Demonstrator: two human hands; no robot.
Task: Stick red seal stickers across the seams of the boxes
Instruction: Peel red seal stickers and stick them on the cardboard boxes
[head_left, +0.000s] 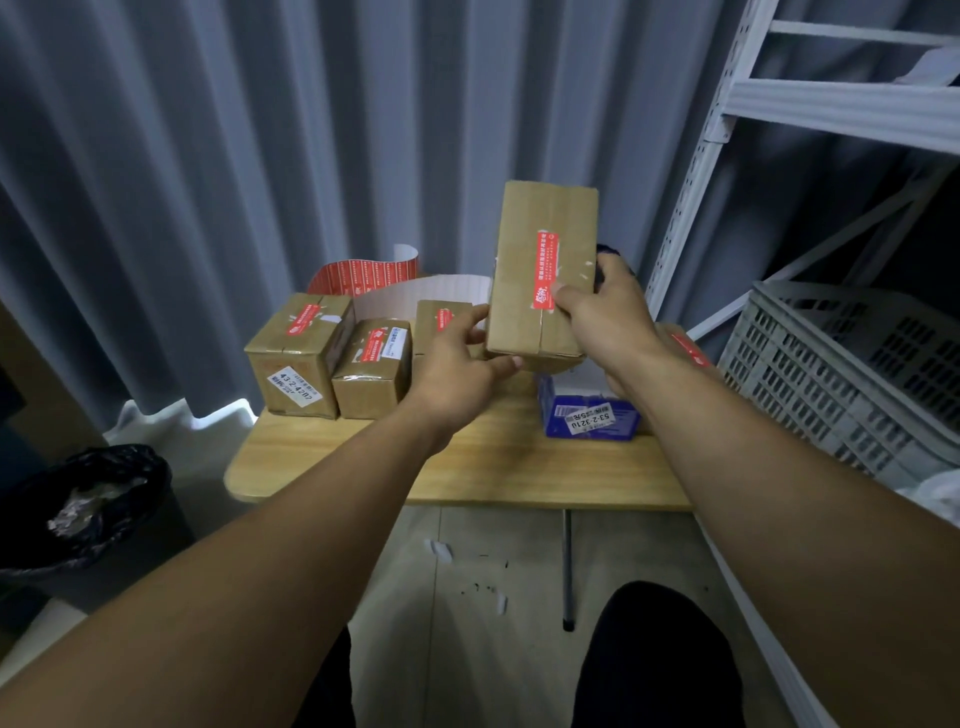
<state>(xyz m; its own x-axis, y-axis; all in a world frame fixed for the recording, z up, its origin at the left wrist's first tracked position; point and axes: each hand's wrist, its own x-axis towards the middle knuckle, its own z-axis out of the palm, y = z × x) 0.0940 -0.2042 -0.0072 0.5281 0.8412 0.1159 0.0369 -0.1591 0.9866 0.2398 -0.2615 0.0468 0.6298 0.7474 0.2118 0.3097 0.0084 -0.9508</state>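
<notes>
Held over light wooden table (493, 467): tall brown cardboard box (519, 234). R hand (608, 317) grips right side, thumb pressing long red seal sticker (545, 260) on seam; L hand (457, 374) holds lower-left corner. Risks: thumb drag wrinkling sticker or skewing it off seam; box twisting, unsupported underneath.

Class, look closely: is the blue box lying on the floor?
No, the blue box rests on the wooden table, not on the floor.
</notes>
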